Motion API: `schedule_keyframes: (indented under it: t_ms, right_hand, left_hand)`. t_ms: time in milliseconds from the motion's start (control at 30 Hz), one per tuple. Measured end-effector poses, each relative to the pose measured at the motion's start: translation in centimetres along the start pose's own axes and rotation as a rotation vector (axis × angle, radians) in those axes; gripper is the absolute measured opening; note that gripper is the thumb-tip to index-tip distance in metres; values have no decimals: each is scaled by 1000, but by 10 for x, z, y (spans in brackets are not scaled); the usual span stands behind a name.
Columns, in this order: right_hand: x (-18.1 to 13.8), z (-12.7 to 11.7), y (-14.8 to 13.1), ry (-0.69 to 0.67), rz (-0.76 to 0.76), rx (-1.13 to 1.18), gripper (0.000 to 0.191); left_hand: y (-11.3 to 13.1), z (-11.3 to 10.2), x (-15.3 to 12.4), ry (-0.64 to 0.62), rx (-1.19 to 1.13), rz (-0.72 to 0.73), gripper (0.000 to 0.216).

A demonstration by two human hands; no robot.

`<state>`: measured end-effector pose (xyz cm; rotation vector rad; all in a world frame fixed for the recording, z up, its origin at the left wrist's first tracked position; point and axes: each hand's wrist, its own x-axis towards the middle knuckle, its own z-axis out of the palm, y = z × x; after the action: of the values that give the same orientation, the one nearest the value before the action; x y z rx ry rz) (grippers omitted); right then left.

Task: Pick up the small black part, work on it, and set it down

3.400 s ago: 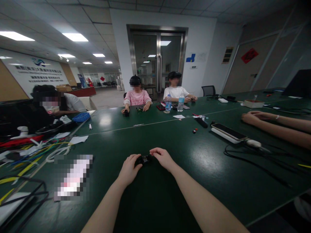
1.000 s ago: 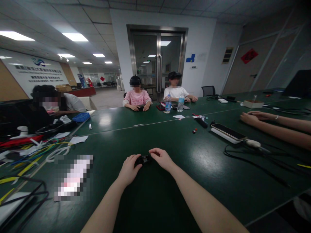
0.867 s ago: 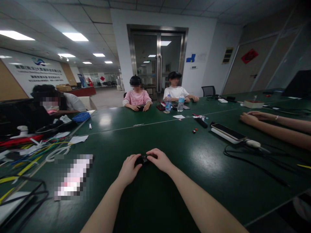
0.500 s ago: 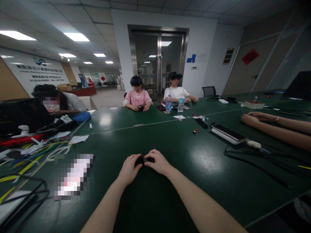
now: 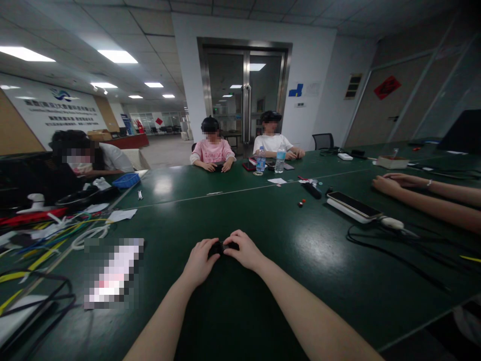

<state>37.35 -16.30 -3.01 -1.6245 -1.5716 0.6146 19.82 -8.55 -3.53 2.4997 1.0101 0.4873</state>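
A small black object (image 5: 221,246) lies low over the green table, partly covered by my fingers, so its kind does not show. My left hand (image 5: 203,257) grips its left side, thumb in front and fingers curled behind. From the right, my right hand (image 5: 244,249) pinches the dark piece between thumb and fingers. The two hands sit close together, their thumbs a small gap apart. Whether the black thing is one piece or two, I cannot tell.
The green table (image 5: 180,220) carries a blurred-out phone-like slab (image 5: 114,273) at left beside tangled cables (image 5: 56,250). On the right are a phone on a white block (image 5: 353,206), black cords and another person's hands (image 5: 391,184). Water bottles (image 5: 280,159) stand near two people opposite.
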Motion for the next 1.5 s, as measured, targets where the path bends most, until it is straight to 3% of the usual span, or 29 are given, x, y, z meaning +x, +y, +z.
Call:
schedule_keyframes:
  t_ms: [900, 1500]
  right_hand:
    - [7, -7, 17, 132, 94, 422, 31]
    - [12, -4, 29, 186, 141, 504, 35]
  left_hand:
    - [2, -3, -1, -24, -23, -25, 43]
    - [-5, 2, 2, 1, -9, 8, 45]
